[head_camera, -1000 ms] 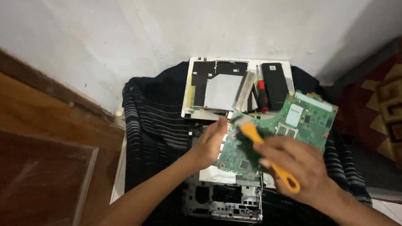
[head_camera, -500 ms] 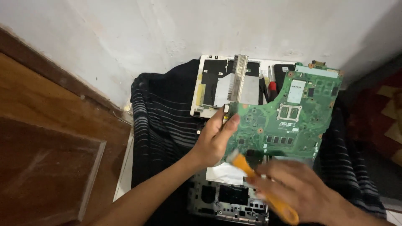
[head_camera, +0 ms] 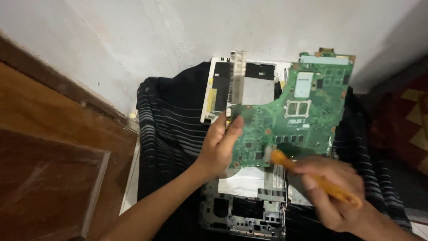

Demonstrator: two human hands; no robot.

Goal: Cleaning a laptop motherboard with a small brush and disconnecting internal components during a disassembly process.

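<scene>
My left hand [head_camera: 220,145] grips the left edge of a green laptop motherboard [head_camera: 296,114] and holds it tilted up above the opened laptop chassis [head_camera: 243,209]. My right hand [head_camera: 334,194] holds an orange-handled brush [head_camera: 312,176]; its pale bristle tip touches the board's lower middle. A metal heatsink with fins [head_camera: 238,73] sticks up from the board's upper left corner.
A white laptop cover panel [head_camera: 214,89] lies behind the board against the pale wall. Everything rests on a black striped cloth [head_camera: 171,129]. Brown wooden flooring [head_camera: 49,147] lies to the left, and a red patterned mat [head_camera: 410,120] to the right.
The motherboard has been lifted more upright and now hides the red and black items behind it. My right hand with the brush moved from the board's upper left down to its lower edge.
</scene>
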